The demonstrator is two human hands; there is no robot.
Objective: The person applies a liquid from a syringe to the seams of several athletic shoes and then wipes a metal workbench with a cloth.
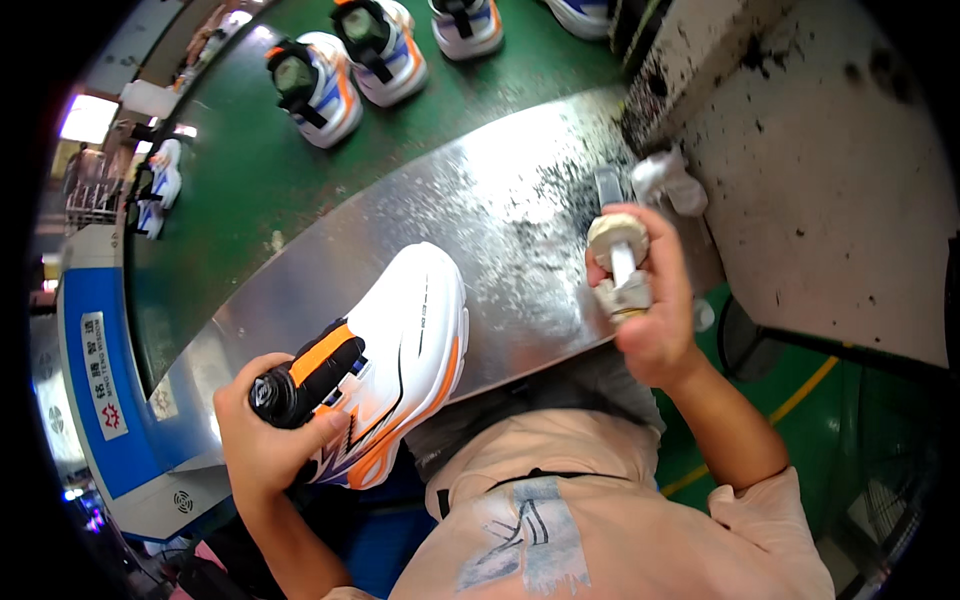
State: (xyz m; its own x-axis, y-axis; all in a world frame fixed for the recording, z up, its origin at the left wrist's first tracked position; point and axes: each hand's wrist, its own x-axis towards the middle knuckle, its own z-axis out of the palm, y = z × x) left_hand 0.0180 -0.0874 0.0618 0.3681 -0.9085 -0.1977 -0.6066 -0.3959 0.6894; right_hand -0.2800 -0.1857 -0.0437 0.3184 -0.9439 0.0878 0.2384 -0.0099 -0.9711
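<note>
A white sneaker (415, 340) with orange and purple trim lies on the shiny metal worktop (500, 210), toe pointing away from me. My left hand (262, 440) grips its heel end, around a black last with a round knob (290, 385) that sticks out of the shoe's opening. My right hand (655, 310) is raised to the right of the shoe and is closed around a white hand tool (620, 265) with a round pale head, held upright. The tool is clear of the shoe.
Behind the worktop runs a green conveyor belt (260, 180) carrying several similar sneakers (320, 85) on black lasts. A white, paint-speckled machine body (820, 180) stands at the right, with a crumpled white rag (668, 180) beside it. A blue panel (100, 370) borders the left.
</note>
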